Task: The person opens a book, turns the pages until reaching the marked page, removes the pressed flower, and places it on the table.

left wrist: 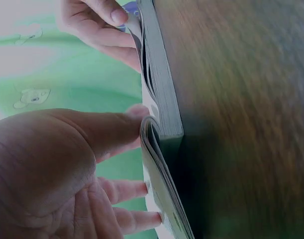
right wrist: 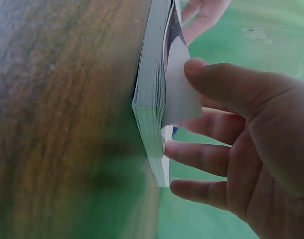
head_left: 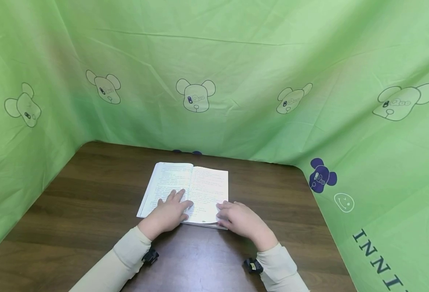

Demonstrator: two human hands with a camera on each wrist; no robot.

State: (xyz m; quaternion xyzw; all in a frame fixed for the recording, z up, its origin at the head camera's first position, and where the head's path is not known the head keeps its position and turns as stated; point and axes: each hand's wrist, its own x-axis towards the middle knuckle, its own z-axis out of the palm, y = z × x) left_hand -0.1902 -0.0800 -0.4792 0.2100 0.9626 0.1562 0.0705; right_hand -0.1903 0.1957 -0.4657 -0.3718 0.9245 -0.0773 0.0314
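A book point(head_left: 210, 182) lies spread on the brown table, its white pages filled with lines of small print. My left hand point(head_left: 167, 211) rests across the lower left page and the center fold, with fingers spread and thumb by the spine at the bottom edge. At the lower right corner, my right hand point(head_left: 241, 220) pinches a page point(right wrist: 180, 84) between thumb and fingers. That page's corner curls up from the thick stack beneath, as the right wrist view shows. From the left wrist, the pages under the left hand point(left wrist: 52, 169) form a thinner stack.
The wooden table point(head_left: 90, 178) extends around the book on all sides. Green cloth point(head_left: 236, 48) with printed bear heads hangs behind and along both sides of it. A black wrist device point(head_left: 150, 256) is on the left sleeve and another device point(head_left: 253, 265) on the right.
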